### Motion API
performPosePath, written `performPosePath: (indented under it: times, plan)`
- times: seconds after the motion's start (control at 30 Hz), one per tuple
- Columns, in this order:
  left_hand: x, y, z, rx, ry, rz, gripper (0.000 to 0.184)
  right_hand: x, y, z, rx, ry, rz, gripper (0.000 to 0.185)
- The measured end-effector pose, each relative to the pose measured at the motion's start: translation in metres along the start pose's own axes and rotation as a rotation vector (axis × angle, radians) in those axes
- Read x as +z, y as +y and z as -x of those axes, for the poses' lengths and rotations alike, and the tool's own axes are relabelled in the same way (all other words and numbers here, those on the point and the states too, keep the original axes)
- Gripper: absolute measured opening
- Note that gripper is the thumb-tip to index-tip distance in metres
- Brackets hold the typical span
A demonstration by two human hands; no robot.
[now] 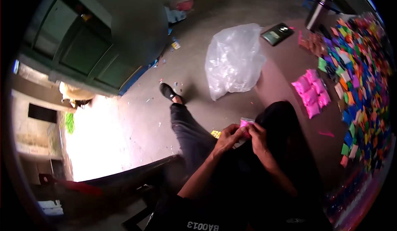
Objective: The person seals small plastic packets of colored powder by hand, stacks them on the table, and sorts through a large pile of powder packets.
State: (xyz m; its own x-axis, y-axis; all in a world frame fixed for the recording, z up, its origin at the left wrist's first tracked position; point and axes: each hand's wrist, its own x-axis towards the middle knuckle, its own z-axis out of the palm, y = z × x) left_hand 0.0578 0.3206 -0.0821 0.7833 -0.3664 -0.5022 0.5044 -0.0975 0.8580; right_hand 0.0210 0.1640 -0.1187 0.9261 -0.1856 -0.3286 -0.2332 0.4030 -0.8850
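Note:
A small clear packet with bright pink contents [245, 123] is held in front of my lap. My left hand [228, 139] pinches it from the left. My right hand [258, 137] grips its right side, with the fingers close to those of the left. The packet's lower part is hidden behind my fingers. Just left of my left hand a small yellow item [216, 134] is visible. On the table to the right lies a cluster of similar pink packets [311, 94].
A large heap of small multicoloured pieces [359, 94] covers the right side of the table [285, 72]. A phone-like dark device [277, 34] and a steel flask [318, 13] are at its far end. A big translucent plastic bag [234, 59] bulges beside the table edge.

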Motion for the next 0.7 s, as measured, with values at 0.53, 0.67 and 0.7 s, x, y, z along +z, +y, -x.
performPosePath:
  times: [0.53,0.67,0.7]
  plan:
    - [-0.024,-0.002,-0.011,0.116,-0.003,0.181,0.043,0.008,0.003,-0.022,0.130,-0.064,0.143,0.025]
    - [-0.035,0.001,-0.012,0.069,0.063,0.259,0.038,-0.001,0.019,-0.039,0.127,-0.124,0.296,0.029]
    - [-0.035,0.000,-0.014,0.090,0.137,0.239,0.032,0.004,0.017,-0.042,0.134,-0.138,0.338,0.032]
